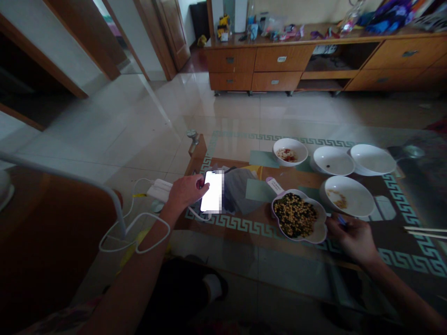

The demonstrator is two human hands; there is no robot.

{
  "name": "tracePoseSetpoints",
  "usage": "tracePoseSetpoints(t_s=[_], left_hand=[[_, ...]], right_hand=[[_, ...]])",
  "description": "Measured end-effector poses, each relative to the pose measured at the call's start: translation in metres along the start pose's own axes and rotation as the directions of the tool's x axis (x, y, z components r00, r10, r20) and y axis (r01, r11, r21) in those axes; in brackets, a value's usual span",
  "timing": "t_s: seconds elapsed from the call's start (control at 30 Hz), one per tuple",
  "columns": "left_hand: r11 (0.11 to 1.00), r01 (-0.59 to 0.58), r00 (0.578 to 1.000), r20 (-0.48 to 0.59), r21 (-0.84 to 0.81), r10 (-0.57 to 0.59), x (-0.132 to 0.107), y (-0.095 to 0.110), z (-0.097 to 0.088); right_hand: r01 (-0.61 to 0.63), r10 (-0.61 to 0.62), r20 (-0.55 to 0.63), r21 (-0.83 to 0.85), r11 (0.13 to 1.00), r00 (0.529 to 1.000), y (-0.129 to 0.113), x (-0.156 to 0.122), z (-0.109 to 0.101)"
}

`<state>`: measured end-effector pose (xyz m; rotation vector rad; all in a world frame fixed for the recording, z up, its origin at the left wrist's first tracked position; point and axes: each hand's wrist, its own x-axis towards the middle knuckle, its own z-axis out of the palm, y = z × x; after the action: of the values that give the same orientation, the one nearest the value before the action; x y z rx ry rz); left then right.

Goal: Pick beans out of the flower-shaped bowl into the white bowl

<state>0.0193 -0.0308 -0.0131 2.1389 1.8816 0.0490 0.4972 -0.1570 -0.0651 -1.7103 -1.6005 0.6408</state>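
Holding a smartphone (212, 191) at its edge, the left hand (186, 191) rests over the glass-topped counter (230, 149); the right hand (352, 239) narrowly pinches a small blue handle (341, 220) beside a flower-shaped bowl (296, 216) of beans.

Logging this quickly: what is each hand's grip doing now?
Left hand: closed on a glowing rectangular smartphone.
Right hand: pinching a small blue object.

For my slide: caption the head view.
Left hand on a lit smartphone, right hand at a lobed dish of beans.
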Motion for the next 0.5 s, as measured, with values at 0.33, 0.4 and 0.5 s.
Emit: tracePoseSetpoints(t_s=[0.33, 0.4, 0.5], left_hand=[[1.0, -0.008, 1.0, -0.011, 0.011, 0.008, 0.0007, -0.0038, 0.0029], [1.0, -0.013, 1.0, -0.013, 0.011, 0.013, 0.0009, -0.0042, 0.003], [1.0, -0.016, 1.0, -0.01, 0.015, 0.016, 0.0013, -0.0041, 0.0028]], right_hand=[[0.01, -0.01, -0.002, -0.042, 0.999, 1.0, -0.0035, 0.0013, -0.002], [0.011, -0.011, -0.001, -0.035, 0.999, 1.0, -0.0037, 0.0014, -0.0022], [0.0, 0.0, 0.007, -0.001, 1.0, 1.0, -0.006, 0.0018, -0.0022]])
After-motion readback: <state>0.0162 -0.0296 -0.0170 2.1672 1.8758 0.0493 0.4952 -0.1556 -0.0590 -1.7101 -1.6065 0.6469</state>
